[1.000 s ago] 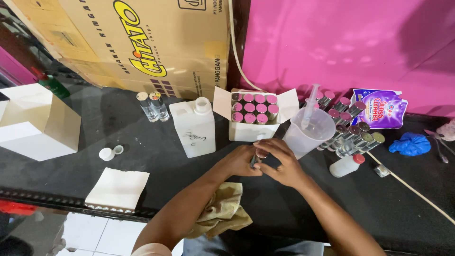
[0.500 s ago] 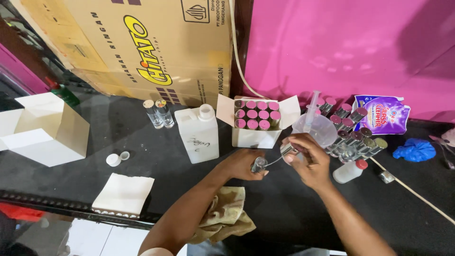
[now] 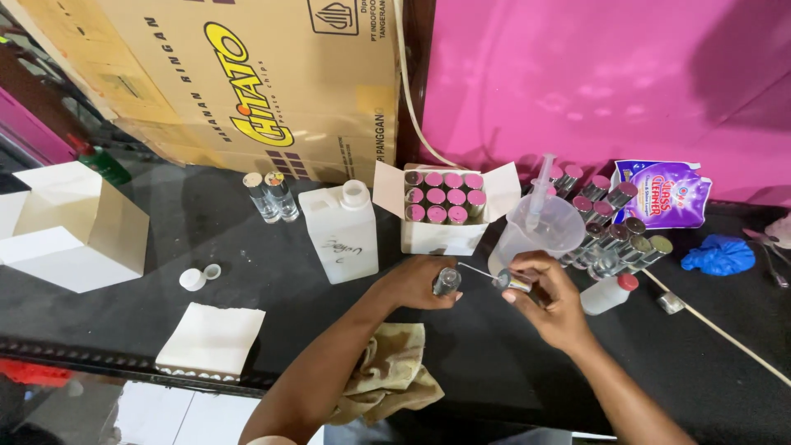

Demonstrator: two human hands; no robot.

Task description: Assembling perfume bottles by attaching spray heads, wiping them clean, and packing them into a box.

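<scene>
Glass shows between the fingers of the left hand [image 3: 416, 283], which pinches a small clear vial [image 3: 446, 282] and holds it just above the dark surface [image 3: 272, 272], near the middle of its front half. The right hand [image 3: 550, 298] has drawn away to the right since a second ago, when both hands were bunched together over the vial. Its fingertips now pinch a small metal cap [image 3: 512, 283], and a thin stem [image 3: 476, 270] runs from that cap back toward the vial's mouth. The stem looks almost clear of the neck, so the vial seems to be opened, though whether the tip is fully out cannot be told.

Just behind the hands stand a clear plastic jug [image 3: 540, 231] with a syringe [image 3: 540, 191] in it and an open white box [image 3: 443, 216] full of pink-capped vials. A white bottle [image 3: 339, 231] stands to the left of the box, and a crumpled tan cloth [image 3: 387, 372] lies at the front edge under the left forearm.
</scene>
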